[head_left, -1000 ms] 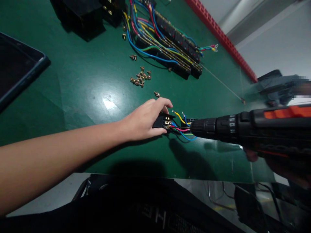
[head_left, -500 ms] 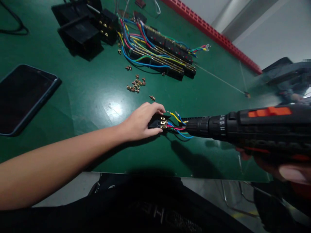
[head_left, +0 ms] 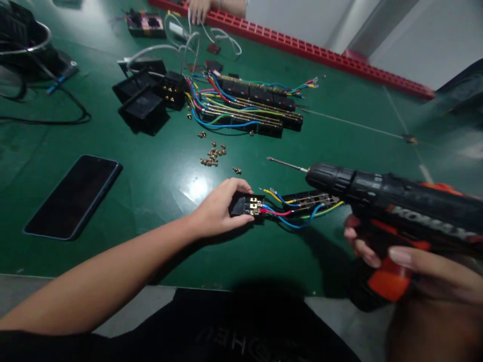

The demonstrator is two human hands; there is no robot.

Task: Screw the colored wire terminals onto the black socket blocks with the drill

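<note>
My left hand (head_left: 222,208) is closed around a black terminal housing (head_left: 238,205) with brass contacts, held against the green table. Blue, yellow, red and green wires (head_left: 287,212) run from it to a black strip (head_left: 311,199) with brass bars on its right. In my right hand (head_left: 426,266) is a black and orange cordless drill (head_left: 392,196), gripped by its handle. Its long driver bit (head_left: 287,164) points left, above the table and apart from the housing. Brass screws (head_left: 213,155) lie in a small heap beyond my left hand.
Wired black strips (head_left: 256,103) lie at the back, beside black housings (head_left: 143,103). A phone (head_left: 73,196) rests at left. Grey cables (head_left: 188,45) and a red perforated rail (head_left: 287,48) are farther off. Another person's hand (head_left: 199,9) is at the rail.
The drill has drawn back from the housing to the right, and its bit now shows in full. My left hand still holds the housing. The view has shifted, showing more of the table's far side.
</note>
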